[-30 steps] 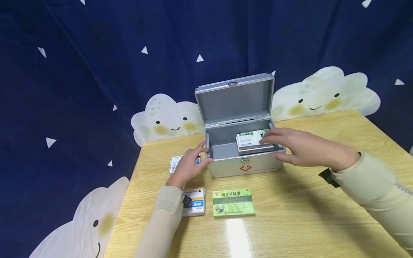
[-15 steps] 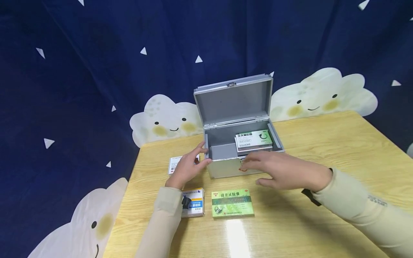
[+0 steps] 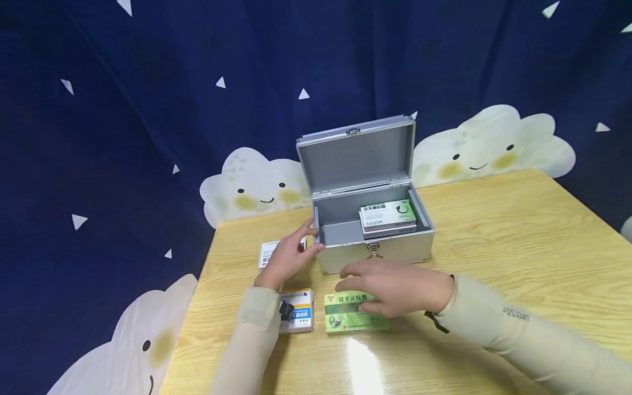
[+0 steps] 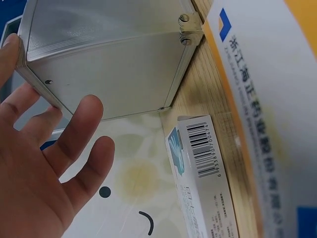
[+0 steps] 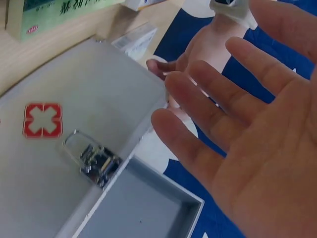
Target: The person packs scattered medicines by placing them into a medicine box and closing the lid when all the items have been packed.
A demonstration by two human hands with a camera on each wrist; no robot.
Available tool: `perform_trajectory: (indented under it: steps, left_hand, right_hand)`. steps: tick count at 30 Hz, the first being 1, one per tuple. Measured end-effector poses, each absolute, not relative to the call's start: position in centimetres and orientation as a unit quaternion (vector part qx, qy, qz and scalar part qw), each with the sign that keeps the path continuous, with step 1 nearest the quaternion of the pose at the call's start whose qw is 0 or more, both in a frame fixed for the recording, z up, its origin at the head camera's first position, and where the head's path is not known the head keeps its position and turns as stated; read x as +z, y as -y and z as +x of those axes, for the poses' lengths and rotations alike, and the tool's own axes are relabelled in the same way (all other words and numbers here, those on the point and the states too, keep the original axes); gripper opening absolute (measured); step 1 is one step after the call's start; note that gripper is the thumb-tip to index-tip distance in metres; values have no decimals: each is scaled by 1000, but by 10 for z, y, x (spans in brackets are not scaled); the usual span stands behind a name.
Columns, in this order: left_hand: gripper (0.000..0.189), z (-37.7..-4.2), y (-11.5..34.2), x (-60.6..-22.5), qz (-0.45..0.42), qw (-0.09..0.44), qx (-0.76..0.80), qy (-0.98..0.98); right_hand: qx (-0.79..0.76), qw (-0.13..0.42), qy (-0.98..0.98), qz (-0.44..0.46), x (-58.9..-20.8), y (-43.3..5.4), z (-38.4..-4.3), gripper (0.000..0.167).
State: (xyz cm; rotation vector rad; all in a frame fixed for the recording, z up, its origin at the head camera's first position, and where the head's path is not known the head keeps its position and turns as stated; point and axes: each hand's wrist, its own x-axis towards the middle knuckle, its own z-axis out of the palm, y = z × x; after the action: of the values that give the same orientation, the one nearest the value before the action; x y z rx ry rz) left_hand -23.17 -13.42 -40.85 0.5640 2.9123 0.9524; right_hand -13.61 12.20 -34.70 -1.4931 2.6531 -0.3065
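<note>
An aluminium first-aid case (image 3: 340,258) stands with its lid (image 3: 357,156) raised. My left hand (image 3: 286,258) rests against its left side; in the left wrist view the fingers (image 4: 14,49) reach its rim, loosely extended. My right hand (image 3: 395,288) hovers in front of the case, over the right part of a green medicine box (image 3: 355,323), holding nothing. Its fingers are spread in the right wrist view. A small stack of medicine boxes, a white-and-green medicine box (image 3: 387,215) on top, lies inside the case on the right.
A white, blue and yellow medicine box (image 3: 302,314) lies beside my left wrist. Another white medicine box (image 3: 266,253) is left of the case, partly behind my left hand. A dark blue curtain (image 3: 222,44) with clouds hangs behind the wooden table (image 3: 494,230).
My right hand has moved from the stack inside the case, left and toward me, to above the green medicine box. The left hand stays at the case's left side.
</note>
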Motion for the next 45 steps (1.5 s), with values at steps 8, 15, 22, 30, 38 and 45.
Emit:
perform_trajectory:
  steps: [8,15,22,30,38,45]
  left_hand:
    - [51,-234,133,-409,178,10,302,-937]
    - [46,-234,133,-410,182,13,303,-935]
    - [51,-234,133,-410,175,13,305,-936]
    - [47,-234,134,-411,180,16,302,-936]
    - [50,-234,135,-411,184,18,299,-936]
    - [49,-234,134,-411,183,14,300,-936]
  right_hand:
    - [-91,26,-856,-509,-356,-113,-133,46]
    - [-68,24,-851,-520,-369,-104,-133,47]
    - [-43,57,-864,-498,-377,-92,-130,59]
    - [-30,84,-878,-470,-386,-87,-127,83]
    - [-29,94,-882,-460,-390,-87,-128,88]
    - [-18,88,-882,-462,-394,-84,-129,89]
